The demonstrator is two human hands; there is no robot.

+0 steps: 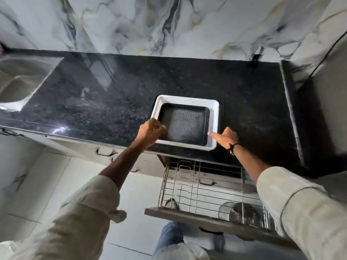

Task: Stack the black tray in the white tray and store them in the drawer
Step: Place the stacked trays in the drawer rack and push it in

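From your head camera, the white tray (214, 126) sits at the centre of the frame, on the dark speckled counter (112, 94) near its front edge. The black tray (185, 124) lies nested inside it, its patterned floor facing up. Your left hand (151, 131) is at the left side of the trays, fingers curled over the white rim and touching the black tray's edge; you cannot tell whether they truly pinch it. Your right hand (226, 137) is at the lower right corner of the white tray, thumb laid over the rim, the other fingers hidden behind it. Below, at lower centre, the drawer (187, 214) stands pulled out, its wire rack (197, 184) showing, with steel utensils (242, 212) at its right.
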